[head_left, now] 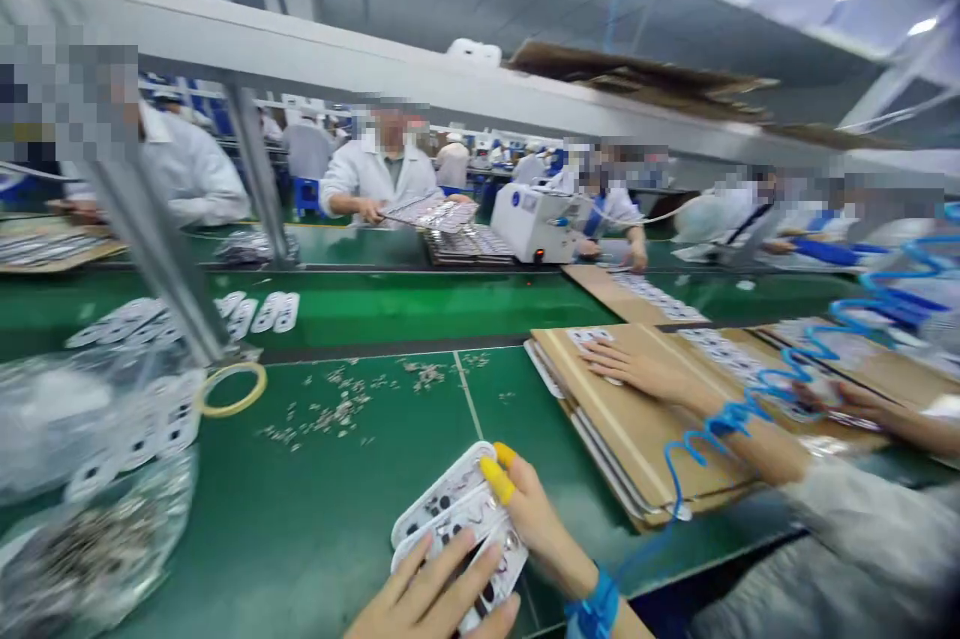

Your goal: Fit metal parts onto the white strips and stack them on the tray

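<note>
Down at the bottom of the frame it's two hands, the left hand (427, 589) and the right hand (536, 524), with two yellow finger cots (497, 479) and one blue wrist strap (592, 604) on the right, and about three white perforated plastic pieces (450, 519) between them! Over at the right of the frame, that's two more hands, a co-worker's hands (637, 369), while one roll of tape (232, 389) sits left of centre! And up across the belt at upper middle, we count one white machine (536, 224) and one white-coated person (382, 169) right behind the stacked trays (469, 246)!
</note>
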Available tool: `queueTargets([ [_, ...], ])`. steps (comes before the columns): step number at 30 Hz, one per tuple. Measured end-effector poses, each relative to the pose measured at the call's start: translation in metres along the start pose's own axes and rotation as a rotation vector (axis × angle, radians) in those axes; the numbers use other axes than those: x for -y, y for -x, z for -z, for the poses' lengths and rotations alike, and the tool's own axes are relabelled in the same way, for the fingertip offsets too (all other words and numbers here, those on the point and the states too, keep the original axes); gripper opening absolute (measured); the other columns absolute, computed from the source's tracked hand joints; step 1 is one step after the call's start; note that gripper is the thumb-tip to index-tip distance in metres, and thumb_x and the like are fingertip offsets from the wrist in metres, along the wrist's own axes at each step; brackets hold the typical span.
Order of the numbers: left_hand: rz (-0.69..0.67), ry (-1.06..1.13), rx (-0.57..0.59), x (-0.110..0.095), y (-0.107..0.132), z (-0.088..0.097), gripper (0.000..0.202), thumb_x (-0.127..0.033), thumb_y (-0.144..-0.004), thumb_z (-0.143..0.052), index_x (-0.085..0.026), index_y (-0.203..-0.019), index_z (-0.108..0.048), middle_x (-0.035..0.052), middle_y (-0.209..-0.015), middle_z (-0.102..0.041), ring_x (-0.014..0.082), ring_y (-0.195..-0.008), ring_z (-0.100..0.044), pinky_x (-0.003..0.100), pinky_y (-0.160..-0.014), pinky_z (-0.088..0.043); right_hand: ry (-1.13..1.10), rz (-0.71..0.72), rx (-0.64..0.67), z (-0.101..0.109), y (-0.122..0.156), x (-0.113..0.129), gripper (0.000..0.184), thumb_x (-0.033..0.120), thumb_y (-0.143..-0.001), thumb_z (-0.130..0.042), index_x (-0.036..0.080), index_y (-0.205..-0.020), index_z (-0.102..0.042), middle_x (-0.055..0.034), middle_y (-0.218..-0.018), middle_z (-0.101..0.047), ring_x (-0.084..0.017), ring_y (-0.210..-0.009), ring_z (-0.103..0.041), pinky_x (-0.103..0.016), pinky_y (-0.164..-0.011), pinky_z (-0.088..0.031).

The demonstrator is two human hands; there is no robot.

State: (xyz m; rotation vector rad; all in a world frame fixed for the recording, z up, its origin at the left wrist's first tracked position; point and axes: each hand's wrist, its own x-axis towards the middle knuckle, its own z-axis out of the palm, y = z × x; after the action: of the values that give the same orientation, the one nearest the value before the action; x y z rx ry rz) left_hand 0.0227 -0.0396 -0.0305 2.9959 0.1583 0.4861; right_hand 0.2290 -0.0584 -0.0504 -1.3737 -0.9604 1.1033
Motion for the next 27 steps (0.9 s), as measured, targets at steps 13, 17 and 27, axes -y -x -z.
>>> queueTargets([
  [13, 0.445, -0.181, -0.027, 0.009, 0.132, 0.018, 0.087, -0.067, -0.087, -0.041, -0.022, -0.149, -0.001, 0.0105, -0.143, -0.039, 0.0268, -0.125, -0.048, 0.035, -0.099, -0.045, 0.482, -0.106, 0.807, -0.138, -0.07, 0.027, 0.031, 0.039, -0.07, -0.07, 0.014, -0.085, -0.06, 0.0075, -0.051, -0.048, -0.006, -0.045, -0.036, -0.017, -0.04, -0.026],
  [17, 0.447, -0.181, -0.016, 0.014, 0.123, 0.007, 0.093, -0.072, -0.086, -0.033, -0.017, -0.147, 0.011, 0.0139, -0.143, -0.038, 0.0274, -0.126, -0.047, 0.037, -0.099, -0.044, 0.567, -0.094, 0.847, -0.119, -0.079, 0.037, 0.025, 0.033, -0.071, -0.067, 0.015, -0.088, -0.061, 0.0076, -0.052, -0.049, -0.006, -0.045, -0.037, -0.017, -0.04, -0.028],
  [27, 0.591, -0.203, -0.016, 0.014, 0.124, -0.014, 0.088, -0.063, -0.088, -0.044, -0.017, -0.149, -0.001, 0.0114, -0.146, -0.036, 0.0284, -0.128, -0.046, 0.033, -0.094, -0.046, 0.799, 0.107, 0.664, -0.119, -0.074, 0.031, 0.036, 0.033, -0.071, -0.073, 0.017, -0.102, -0.062, 0.0048, -0.059, -0.055, -0.012, -0.056, -0.051, -0.022, -0.054, -0.036],
])
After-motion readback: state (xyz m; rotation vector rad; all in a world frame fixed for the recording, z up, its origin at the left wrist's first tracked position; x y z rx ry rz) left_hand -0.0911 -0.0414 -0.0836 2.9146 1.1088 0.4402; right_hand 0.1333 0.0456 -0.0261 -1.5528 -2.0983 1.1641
